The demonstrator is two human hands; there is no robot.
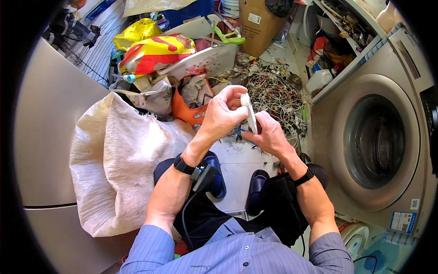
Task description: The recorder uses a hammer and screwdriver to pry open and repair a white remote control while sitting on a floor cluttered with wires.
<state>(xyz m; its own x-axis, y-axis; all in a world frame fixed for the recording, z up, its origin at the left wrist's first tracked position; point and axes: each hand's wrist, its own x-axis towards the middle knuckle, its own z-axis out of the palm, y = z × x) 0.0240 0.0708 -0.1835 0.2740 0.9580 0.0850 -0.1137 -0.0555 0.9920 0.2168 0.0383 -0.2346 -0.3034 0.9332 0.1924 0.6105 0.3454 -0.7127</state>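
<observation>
Seated person, seen from above, working a small white flat piece (249,113) held edge-on just above the centre of the view. The left hand (223,114) curls over the piece from the ten o'clock side, its fingers (235,93) closed on the upper end; the right hand (267,132) grips the lower end from four o'clock, fingers folded shut around it. Both hands touch the piece and each other's fingertips. What the piece is cannot be told at this size.

At twelve to one o'clock of the hands, a tangle of wires (269,89) lies on the floor (237,160). At nine o'clock, a large pale woven sack (114,164) stands against a grey cabinet (45,123). At three o'clock, a front-loading washing machine (378,137) with its round door. At eleven o'clock, a heap of bags with a yellow-and-red one (153,52) on top.

Judged from the grip, the step in hand is prying or pulling the piece apart. The next move calls for a firm hold at both ends and a controlled, opposed pull, so that nothing springs off into the clutter below.
</observation>
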